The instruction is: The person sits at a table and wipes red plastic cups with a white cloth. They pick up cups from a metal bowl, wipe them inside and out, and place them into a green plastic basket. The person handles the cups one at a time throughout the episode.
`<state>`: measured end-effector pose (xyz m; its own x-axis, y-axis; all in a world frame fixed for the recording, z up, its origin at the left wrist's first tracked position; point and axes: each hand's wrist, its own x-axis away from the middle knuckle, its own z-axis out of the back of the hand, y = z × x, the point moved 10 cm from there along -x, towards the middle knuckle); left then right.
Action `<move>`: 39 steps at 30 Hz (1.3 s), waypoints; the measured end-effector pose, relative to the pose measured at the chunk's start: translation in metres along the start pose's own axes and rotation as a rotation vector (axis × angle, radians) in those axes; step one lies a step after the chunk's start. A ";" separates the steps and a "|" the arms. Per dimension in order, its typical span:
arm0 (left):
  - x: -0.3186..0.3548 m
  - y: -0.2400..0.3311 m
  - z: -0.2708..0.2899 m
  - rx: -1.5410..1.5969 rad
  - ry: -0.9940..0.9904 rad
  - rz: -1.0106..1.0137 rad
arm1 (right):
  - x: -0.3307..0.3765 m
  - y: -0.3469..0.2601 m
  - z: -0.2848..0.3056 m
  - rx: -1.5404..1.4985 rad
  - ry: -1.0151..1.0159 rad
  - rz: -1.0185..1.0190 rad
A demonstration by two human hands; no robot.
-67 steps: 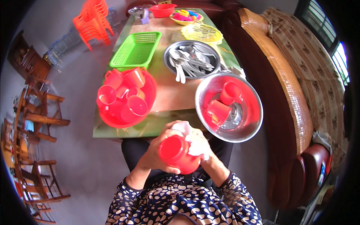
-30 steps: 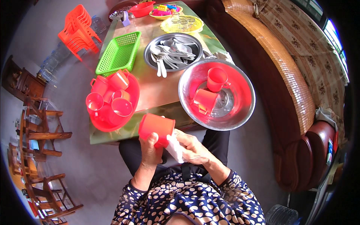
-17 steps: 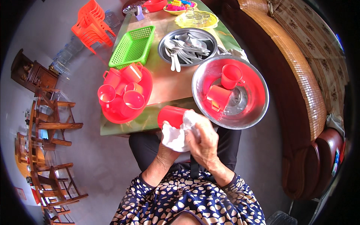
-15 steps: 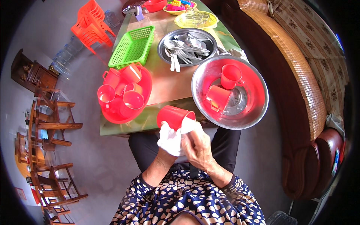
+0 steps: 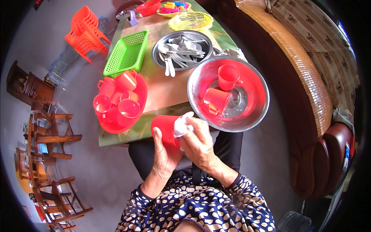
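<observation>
My left hand [image 5: 164, 154] is closed around the lower side of a red plastic mug [image 5: 164, 128], held on its side above my lap by the table's front edge. My right hand [image 5: 199, 145] grips a white cloth [image 5: 181, 125], pressed at the mug's rim and partly into its mouth. The mug's handle is hidden from me. To the left, a red basin [image 5: 129, 123] holds several red mugs [image 5: 128, 108]. To the right, a metal basin [image 5: 258, 116] has two red mugs, one upright [image 5: 228, 76] and one lying over [image 5: 216, 99].
Behind the basins are a green plastic basket [image 5: 127, 53] and a metal bowl [image 5: 155, 62] of spoons. Farther back are a yellow basket [image 5: 177, 25] with glasses and a bowl of colourful blocks [image 5: 170, 5]. Wooden chairs [image 5: 58, 139] stand left, a sofa [image 5: 286, 92] right.
My right hand has drawn the cloth up to the mug's rim, off my left hand, which now holds the mug with bare fingers. The whole view has shifted slightly.
</observation>
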<state>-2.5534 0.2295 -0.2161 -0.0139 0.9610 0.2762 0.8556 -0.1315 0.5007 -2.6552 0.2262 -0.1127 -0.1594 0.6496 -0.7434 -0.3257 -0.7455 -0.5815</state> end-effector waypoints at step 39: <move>-0.009 0.035 0.014 -0.715 0.036 -0.342 | -0.012 -0.017 0.010 0.044 -0.217 0.075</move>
<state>-2.5159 0.2200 -0.2120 -0.2429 0.9695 0.0323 0.2611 0.0333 0.9647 -2.6567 0.2328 -0.0910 -0.3796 0.6134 -0.6926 -0.3450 -0.7884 -0.5092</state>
